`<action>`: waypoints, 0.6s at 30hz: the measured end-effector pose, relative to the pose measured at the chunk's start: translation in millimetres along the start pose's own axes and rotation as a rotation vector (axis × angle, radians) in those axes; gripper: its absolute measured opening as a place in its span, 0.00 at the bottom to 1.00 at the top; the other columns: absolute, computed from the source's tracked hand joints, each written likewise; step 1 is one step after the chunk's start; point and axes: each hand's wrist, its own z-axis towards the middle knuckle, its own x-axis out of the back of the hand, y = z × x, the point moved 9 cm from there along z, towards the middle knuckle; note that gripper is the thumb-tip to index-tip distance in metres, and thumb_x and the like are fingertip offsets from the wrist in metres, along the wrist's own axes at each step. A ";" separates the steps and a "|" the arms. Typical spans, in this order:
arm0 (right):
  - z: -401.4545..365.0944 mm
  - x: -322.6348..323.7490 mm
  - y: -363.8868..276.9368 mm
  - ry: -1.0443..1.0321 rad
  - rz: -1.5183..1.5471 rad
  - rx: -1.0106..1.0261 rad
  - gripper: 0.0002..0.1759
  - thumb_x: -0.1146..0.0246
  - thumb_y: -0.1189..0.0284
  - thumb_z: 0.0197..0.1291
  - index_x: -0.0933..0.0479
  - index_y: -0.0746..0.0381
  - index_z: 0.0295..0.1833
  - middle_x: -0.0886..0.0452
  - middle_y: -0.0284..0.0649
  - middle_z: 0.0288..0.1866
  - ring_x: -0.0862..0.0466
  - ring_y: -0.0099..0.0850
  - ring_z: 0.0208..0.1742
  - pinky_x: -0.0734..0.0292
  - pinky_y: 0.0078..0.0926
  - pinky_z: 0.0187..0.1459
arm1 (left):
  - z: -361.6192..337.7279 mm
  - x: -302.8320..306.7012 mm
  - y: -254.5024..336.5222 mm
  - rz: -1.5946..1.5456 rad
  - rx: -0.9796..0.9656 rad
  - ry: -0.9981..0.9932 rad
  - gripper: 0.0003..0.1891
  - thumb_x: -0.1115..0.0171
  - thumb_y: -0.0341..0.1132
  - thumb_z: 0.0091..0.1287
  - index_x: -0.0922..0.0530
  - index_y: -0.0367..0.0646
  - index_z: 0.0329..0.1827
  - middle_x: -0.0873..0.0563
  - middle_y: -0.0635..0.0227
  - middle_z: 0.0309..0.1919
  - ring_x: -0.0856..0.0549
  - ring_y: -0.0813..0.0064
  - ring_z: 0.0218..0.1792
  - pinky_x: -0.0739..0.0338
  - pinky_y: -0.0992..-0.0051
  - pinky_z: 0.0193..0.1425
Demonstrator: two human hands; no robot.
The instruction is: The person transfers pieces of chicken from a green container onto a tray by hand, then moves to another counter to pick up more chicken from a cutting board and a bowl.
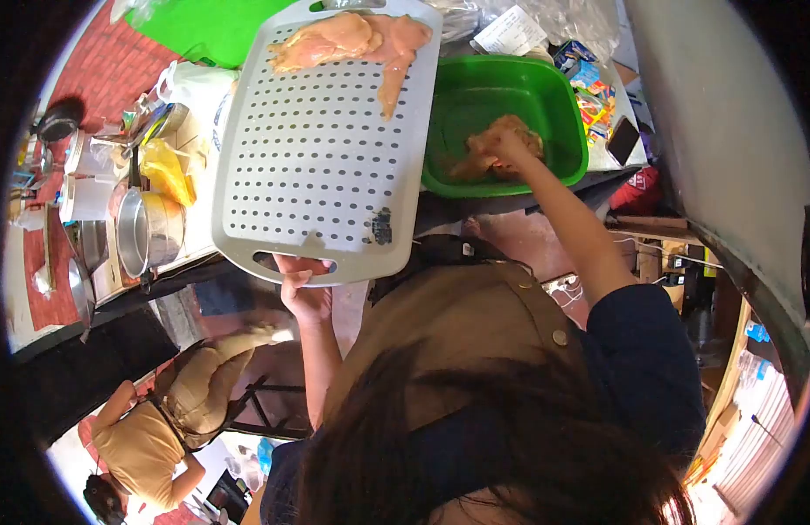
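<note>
My left hand [306,296] is closed around the near handle of a light grey perforated tray [313,166]. Flat pieces of raw chicken [335,44] lie at the tray's far end, and one strip hangs down toward its middle. Beside the tray on the right stands a green plastic basin [453,92]. Inside it, my right hand [515,147] grips raw chicken meat [483,162]; its fingertips are partly hidden in the meat.
A phone [624,140] and colourful packets [591,101] lie right of the basin. Clear plastic bags and a paper slip [510,32] are behind it. Left of the tray stand a metal pot [142,229] and a yellow bag [168,171]. Another person [142,442] sits at lower left.
</note>
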 end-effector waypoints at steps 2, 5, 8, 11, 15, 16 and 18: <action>-21.6 36.4 -23.0 0.050 0.174 -0.214 0.15 0.35 0.60 0.48 0.18 0.61 0.35 0.18 0.44 0.30 0.18 0.39 0.32 0.25 0.33 0.34 | -0.2 -1.7 0.4 -0.012 0.017 0.019 0.39 0.49 0.29 0.43 0.43 0.48 0.66 0.30 0.61 0.54 0.27 0.66 0.47 0.28 0.71 0.42; -16.3 52.4 -33.0 0.137 0.216 -0.086 0.14 0.36 0.61 0.51 0.18 0.60 0.37 0.18 0.45 0.32 0.18 0.38 0.32 0.25 0.33 0.34 | -1.0 -4.7 1.1 -0.010 0.027 0.053 0.40 0.49 0.28 0.42 0.43 0.48 0.66 0.30 0.62 0.53 0.27 0.66 0.46 0.29 0.72 0.40; -20.4 74.0 -37.7 0.242 0.331 -0.097 0.13 0.37 0.62 0.53 0.18 0.59 0.39 0.17 0.44 0.33 0.18 0.37 0.33 0.25 0.32 0.36 | -0.3 -5.2 3.0 0.028 0.009 0.043 0.40 0.48 0.31 0.42 0.44 0.47 0.67 0.30 0.60 0.54 0.27 0.65 0.48 0.27 0.71 0.42; -21.0 104.1 -57.7 0.270 0.250 -0.123 0.10 0.37 0.68 0.54 0.19 0.62 0.39 0.16 0.39 0.33 0.18 0.26 0.33 0.25 0.23 0.36 | 0.9 -4.3 3.2 0.024 0.003 0.032 0.41 0.48 0.31 0.42 0.44 0.47 0.67 0.30 0.60 0.54 0.27 0.65 0.48 0.27 0.71 0.42; -14.8 118.5 -53.0 0.370 0.303 -0.016 0.10 0.37 0.67 0.53 0.18 0.61 0.39 0.16 0.40 0.33 0.18 0.28 0.33 0.25 0.24 0.36 | 0.3 -7.4 2.2 0.005 0.015 0.013 0.40 0.48 0.31 0.42 0.44 0.48 0.66 0.30 0.60 0.54 0.27 0.65 0.47 0.28 0.71 0.41; -19.0 131.5 -63.7 0.392 0.298 0.004 0.10 0.37 0.66 0.53 0.18 0.60 0.38 0.17 0.41 0.32 0.18 0.30 0.32 0.25 0.26 0.36 | -0.1 -7.6 2.1 0.000 0.017 0.012 0.40 0.49 0.31 0.42 0.44 0.48 0.66 0.30 0.60 0.54 0.27 0.65 0.47 0.28 0.71 0.40; -23.3 149.6 -78.7 0.395 0.291 0.008 0.11 0.36 0.65 0.51 0.18 0.60 0.37 0.17 0.42 0.30 0.18 0.32 0.31 0.24 0.28 0.35 | -1.2 -1.1 0.8 0.005 0.004 0.048 0.40 0.49 0.31 0.42 0.43 0.48 0.66 0.30 0.61 0.54 0.27 0.66 0.47 0.28 0.72 0.40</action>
